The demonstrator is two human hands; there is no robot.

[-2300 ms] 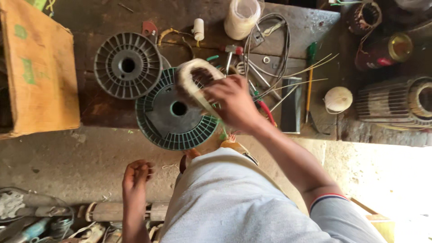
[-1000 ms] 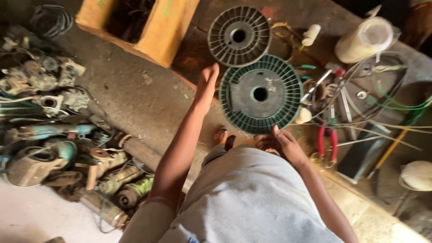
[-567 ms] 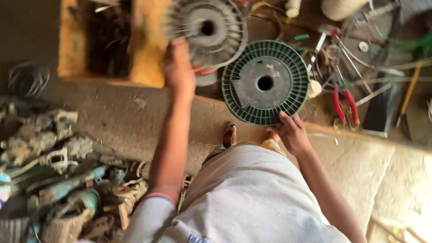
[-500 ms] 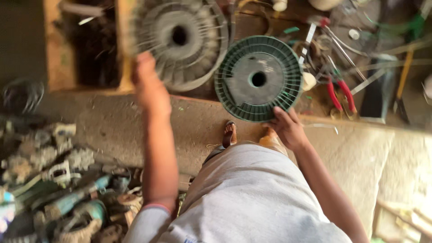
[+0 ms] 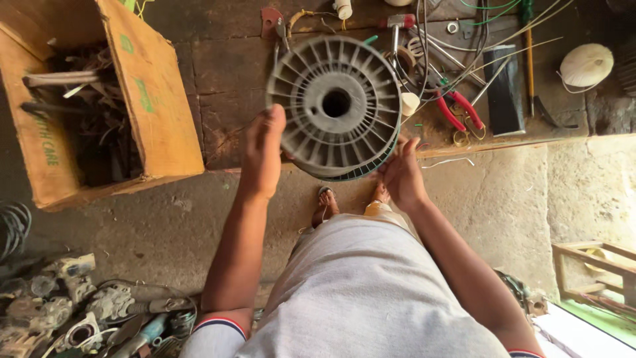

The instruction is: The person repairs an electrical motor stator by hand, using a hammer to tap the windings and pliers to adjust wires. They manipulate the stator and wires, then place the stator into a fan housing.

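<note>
Grey ribbed spool (image 5: 334,106): hovering over the worktop's front edge, covering a green spool (image 5: 371,167). Left hand (image 5: 264,156) gripping its rim; right hand (image 5: 403,176) cupping the lower edge. Probably light, stiff plastic; best gripping at opposite rims. Red pliers (image 5: 457,109) lying rightward; cardboard box (image 5: 142,99) left.

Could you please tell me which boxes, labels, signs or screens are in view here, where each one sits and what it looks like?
Cardboard box: upper left on the bench, left of the grey spool that the left hand grips; rectangular, tan-brown, open top, green printed markings on its sides, dark scraps and strips inside.
No separate labels, signs or screens show.
</note>
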